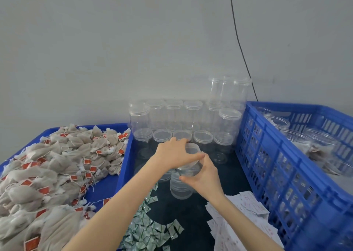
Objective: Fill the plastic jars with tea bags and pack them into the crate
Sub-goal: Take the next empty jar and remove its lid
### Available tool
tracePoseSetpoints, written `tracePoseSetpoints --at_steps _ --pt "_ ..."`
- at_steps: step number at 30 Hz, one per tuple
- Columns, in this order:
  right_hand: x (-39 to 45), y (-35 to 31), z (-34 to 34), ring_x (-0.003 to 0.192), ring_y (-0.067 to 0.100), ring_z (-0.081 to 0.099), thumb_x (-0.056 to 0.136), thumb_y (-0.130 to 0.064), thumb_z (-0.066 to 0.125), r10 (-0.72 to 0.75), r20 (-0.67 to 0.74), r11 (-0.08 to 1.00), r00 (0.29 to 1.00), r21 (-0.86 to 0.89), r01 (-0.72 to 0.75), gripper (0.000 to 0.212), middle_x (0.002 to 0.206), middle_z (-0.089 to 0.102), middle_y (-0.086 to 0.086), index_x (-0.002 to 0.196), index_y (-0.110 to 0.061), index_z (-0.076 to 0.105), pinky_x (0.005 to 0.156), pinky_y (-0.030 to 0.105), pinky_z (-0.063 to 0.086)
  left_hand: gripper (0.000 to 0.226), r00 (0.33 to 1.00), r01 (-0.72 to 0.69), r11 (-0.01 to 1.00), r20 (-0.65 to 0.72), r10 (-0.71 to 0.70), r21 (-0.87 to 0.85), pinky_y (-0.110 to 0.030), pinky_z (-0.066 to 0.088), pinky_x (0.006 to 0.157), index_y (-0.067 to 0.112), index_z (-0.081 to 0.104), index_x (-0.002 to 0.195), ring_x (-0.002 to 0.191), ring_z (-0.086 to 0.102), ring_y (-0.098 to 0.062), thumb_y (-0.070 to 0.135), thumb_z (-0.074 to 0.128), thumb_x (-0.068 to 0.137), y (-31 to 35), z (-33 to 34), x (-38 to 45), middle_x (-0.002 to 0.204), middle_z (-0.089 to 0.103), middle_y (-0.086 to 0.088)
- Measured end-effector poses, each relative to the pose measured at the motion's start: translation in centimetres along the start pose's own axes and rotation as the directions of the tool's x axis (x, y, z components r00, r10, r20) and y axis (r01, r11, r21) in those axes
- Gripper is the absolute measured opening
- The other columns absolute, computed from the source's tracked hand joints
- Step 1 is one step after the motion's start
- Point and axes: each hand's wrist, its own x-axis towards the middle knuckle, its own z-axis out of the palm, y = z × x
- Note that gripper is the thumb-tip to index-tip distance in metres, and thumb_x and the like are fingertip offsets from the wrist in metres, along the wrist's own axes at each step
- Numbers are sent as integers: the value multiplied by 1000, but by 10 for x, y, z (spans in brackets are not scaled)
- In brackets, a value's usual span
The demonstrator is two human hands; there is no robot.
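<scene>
Jars centre, tea bags left, crate right.
Heaped beige mesh tea bags [49, 174] lie left of the clear lidded plastic jars [183, 121]; blue slotted plastic crate [282, 155] stands right.

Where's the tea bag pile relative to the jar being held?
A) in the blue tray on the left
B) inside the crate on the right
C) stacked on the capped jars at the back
A: the tea bags fill the blue tray left of the held jar.

Bare forearms, no visible sleeves
</scene>
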Motion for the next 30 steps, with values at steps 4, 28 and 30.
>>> tracePoseSetpoints --at_steps 4,28,30 --pt "-3 4 -3 118 13 53 60 -37 89 -5 6 1000 1000 -21 5 91 126 54 -8 137 -22 43 93 30 50 93 948 -123 981 275 162 -151 -51 25 112 45 -20 144 144 20 -33 82 34 79 -1 2 -3 160 3 -9" --pt "-20 18 2 114 9 54 46 -47 80 35 69 999 997 -12 -35 84 117 55 -19 121 -35 46 104 44 43 93 973 -17 988 231 -20 155 -40 42 91 25 15 152 117 55 -29 82 29 79 -6 1 -4 133 54 -12" --pt "-17 21 -2 114 11 56 51 -37 88 52 68 999 996 2 -52 81 119 56 -15 121 -34 46 93 29 49 97 944 -73 997 323 61 27 -44 34 106 33 -6 152 138 34 -30 80 37 79 -10 2 -3 156 23 -11"
